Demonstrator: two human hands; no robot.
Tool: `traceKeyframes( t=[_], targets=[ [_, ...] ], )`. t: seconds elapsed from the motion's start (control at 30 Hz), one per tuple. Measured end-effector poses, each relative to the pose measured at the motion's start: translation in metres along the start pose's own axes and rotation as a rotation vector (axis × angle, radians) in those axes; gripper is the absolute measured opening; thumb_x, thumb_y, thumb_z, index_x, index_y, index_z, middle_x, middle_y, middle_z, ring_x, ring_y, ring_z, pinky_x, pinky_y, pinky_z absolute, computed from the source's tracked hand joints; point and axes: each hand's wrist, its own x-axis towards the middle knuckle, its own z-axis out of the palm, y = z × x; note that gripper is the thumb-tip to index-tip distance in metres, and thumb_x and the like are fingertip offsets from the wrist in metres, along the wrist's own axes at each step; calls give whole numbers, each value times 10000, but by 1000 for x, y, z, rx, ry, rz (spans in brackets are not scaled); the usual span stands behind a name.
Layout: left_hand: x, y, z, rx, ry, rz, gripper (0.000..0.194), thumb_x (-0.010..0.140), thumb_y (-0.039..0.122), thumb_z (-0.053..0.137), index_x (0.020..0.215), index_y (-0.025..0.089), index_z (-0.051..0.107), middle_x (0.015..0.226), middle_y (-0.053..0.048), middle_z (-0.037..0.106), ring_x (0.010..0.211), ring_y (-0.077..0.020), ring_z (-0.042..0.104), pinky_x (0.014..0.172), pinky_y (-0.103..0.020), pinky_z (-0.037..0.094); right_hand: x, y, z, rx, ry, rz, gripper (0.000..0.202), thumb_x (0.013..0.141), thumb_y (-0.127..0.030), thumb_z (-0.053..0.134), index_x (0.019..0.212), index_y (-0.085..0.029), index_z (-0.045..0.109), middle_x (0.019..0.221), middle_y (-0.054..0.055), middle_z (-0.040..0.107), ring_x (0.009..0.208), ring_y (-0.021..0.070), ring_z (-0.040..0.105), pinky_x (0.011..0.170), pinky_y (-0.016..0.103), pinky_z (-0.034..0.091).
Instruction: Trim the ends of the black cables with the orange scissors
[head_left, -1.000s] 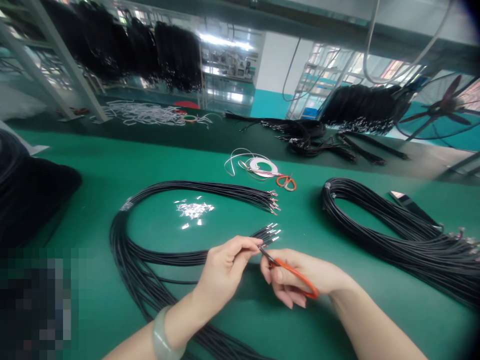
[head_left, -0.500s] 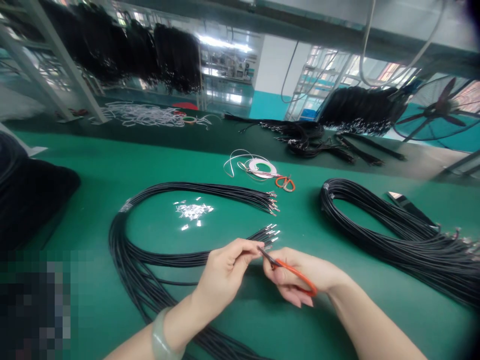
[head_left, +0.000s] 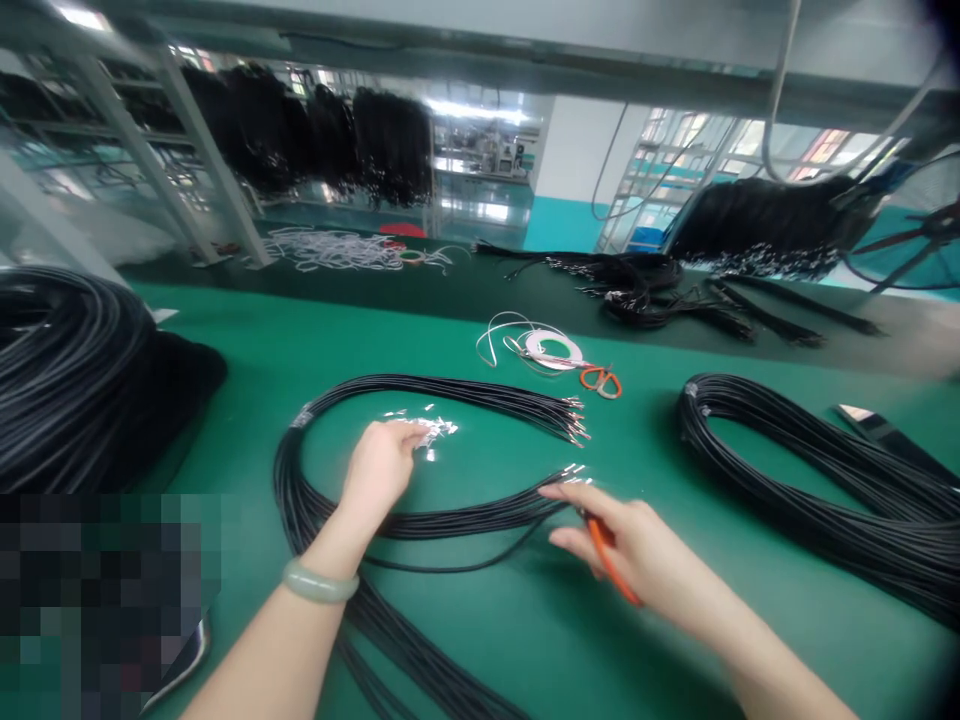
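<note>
My left hand (head_left: 377, 468), a pale green bangle on its wrist, reaches over the cables to a small pile of shiny white pieces (head_left: 442, 428). Its fingertips are pressed together at the pile's edge, and what lies between them is hidden. Orange-handled scissors (head_left: 609, 560) sit in my right hand (head_left: 626, 535), their blades mostly out of sight. The index finger of that hand stretches towards the pale ends of a black cable bundle (head_left: 465, 522). A second branch (head_left: 450, 385) of the bundle curves behind the pile, its stripped ends fanned out on the right.
A roll of white tubing or tape (head_left: 553, 350) lies beside another pair of orange-handled scissors (head_left: 601, 382). Coiled black cables (head_left: 750, 470) rest at the right, and a larger stack (head_left: 67, 380) at the left. White strips (head_left: 330, 248) lie heaped at the back.
My left hand has left the cable end by the scissors and moved left to the white pieces. My right hand keeps the scissors, now lowered away from the cable end. The view has shifted left.
</note>
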Motion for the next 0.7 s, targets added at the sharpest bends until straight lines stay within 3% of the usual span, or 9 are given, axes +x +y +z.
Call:
traceKeyframes(
  t=[0.1,0.23,0.33,0.4,0.47,0.53,0.6,0.63,0.7],
  targets=[
    [0,-4,3,48,9,-12,282,862,148,518,977,233,761,988,-53,751,923,-246,669,816,-334,511,-1,1,18,-494,103,-79,383,930,-337,474,1296,-243,536,616,26,661,475,188,605,483,254,355],
    [0,-4,0,120,64,-4,323,867,125,476,1052,191,734,1041,-97,717,988,-291,614,868,-392,482,-8,1,21,-751,-5,22,231,906,-238,451,1010,-204,655,644,70,702,494,238,645,446,265,270],
    [-7,8,-3,165,155,1,345,875,167,488,1174,130,657,1122,-153,643,1029,-331,550,888,-450,450,-23,-10,5,-585,-217,-26,188,893,-249,488,818,-227,658,647,44,709,571,220,663,473,251,310],
    [-19,25,0,126,163,78,292,886,193,504,1129,142,657,1063,-130,633,991,-300,551,870,-422,454,-32,-18,-8,-370,-421,-106,138,846,-215,560,785,-240,681,663,9,713,610,181,660,525,229,368],
    [-35,44,6,26,42,237,167,896,212,532,967,189,681,940,-63,640,903,-235,575,811,-348,473,-36,-23,-21,-145,-621,-83,112,813,-205,617,842,-247,717,605,-28,672,541,132,616,527,197,401],
    [-53,63,17,-14,-138,378,121,896,266,575,851,208,671,881,-30,633,856,-206,582,751,-309,477,-33,-19,-32,51,-746,60,170,802,-288,667,953,-235,722,526,-54,592,429,100,534,450,172,395],
    [-68,77,28,62,-212,452,88,858,283,646,861,197,662,883,-30,630,851,-212,577,734,-316,472,-26,-8,-38,200,-737,203,287,793,-407,682,1002,-212,698,476,-69,536,358,88,465,365,161,353],
    [-72,81,33,114,-220,480,81,848,269,661,864,190,657,880,-32,631,845,-217,576,725,-323,468,-20,-1,-39,243,-653,246,313,801,-458,664,977,-199,682,464,-70,532,342,85,448,345,160,338],
    [-76,83,40,211,-203,531,34,859,212,643,854,179,647,848,-32,631,822,-221,573,704,-335,455,-9,14,-36,260,-345,311,327,848,-505,590,846,-180,626,443,-61,539,320,77,432,334,157,326]
  ],
)
